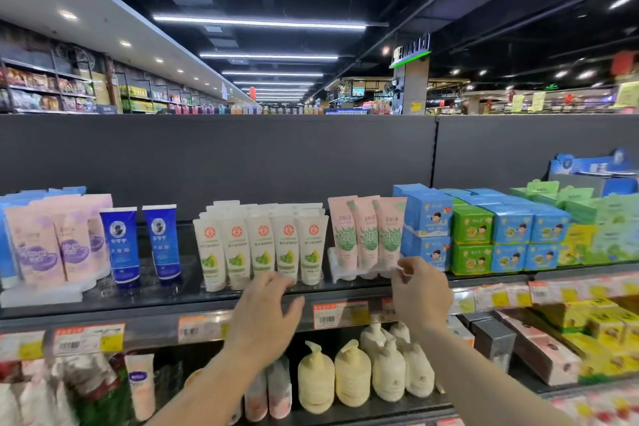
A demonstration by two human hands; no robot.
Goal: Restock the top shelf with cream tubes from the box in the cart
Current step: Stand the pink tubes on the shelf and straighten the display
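Note:
On the top shelf point(173, 290) stand rows of cream tubes: white tubes with red logos point(262, 249) in the middle and three pink tubes with green aloe prints point(366, 235) to their right. My right hand point(420, 294) pinches the bottom of the rightmost pink tube point(392, 235) with thumb and fingers. In front of the white tubes my left hand point(266, 311) hovers at the shelf edge with loosely spread fingers and holds nothing. The box and the cart are out of view.
Pink-purple tubes point(52, 245) and two blue tubes point(138, 245) stand at the left. Blue and green cartons point(484, 232) are stacked at the right. Price tags line the shelf edge point(339, 315). Cream pump bottles point(352, 377) fill the shelf below.

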